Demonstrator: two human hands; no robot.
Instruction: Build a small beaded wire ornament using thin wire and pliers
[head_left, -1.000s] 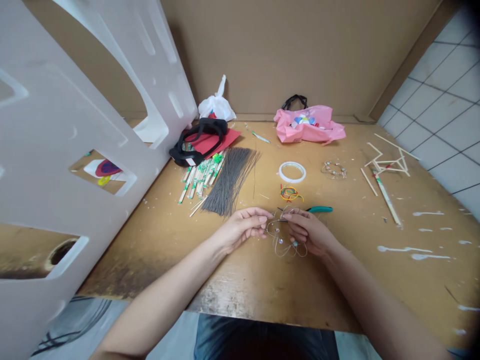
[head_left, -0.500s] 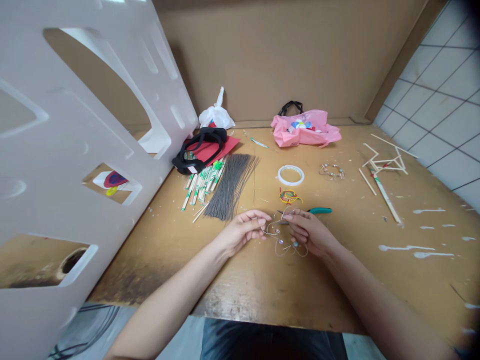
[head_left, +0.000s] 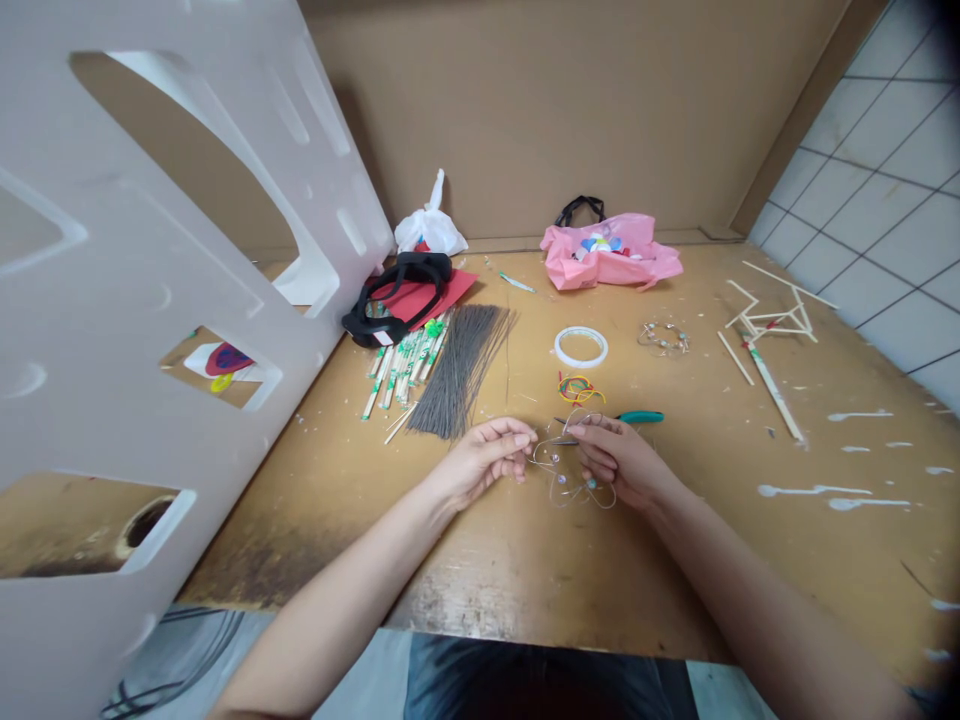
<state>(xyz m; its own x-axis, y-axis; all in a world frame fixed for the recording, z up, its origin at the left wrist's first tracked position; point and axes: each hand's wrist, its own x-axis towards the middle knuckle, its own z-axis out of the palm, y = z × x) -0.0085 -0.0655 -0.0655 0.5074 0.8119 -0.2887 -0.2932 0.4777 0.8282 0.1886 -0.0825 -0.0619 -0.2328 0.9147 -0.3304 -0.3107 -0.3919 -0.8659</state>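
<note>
Both hands sit together at the near middle of the wooden table (head_left: pixel 712 560). The left hand (head_left: pixel 484 462) has its fingers curled, pinching one side of a thin wire loop piece with small beads (head_left: pixel 564 472); the right hand (head_left: pixel 622 462) grips the other side, fingers closed on the wire. The wire piece rests just above the table between the two hands. Green-handled pliers (head_left: pixel 634 417) lie just behind the right hand, coloured rubber bands (head_left: pixel 579 388) beyond them, then a tape ring (head_left: pixel 581 346). A bundle of grey wires (head_left: pixel 461 368) and green-tipped sticks (head_left: pixel 405 362) lie behind the left hand. Pink bag (head_left: pixel 611 258) at the back, white plastic panel (head_left: pixel 150 300) on the left.
</note>
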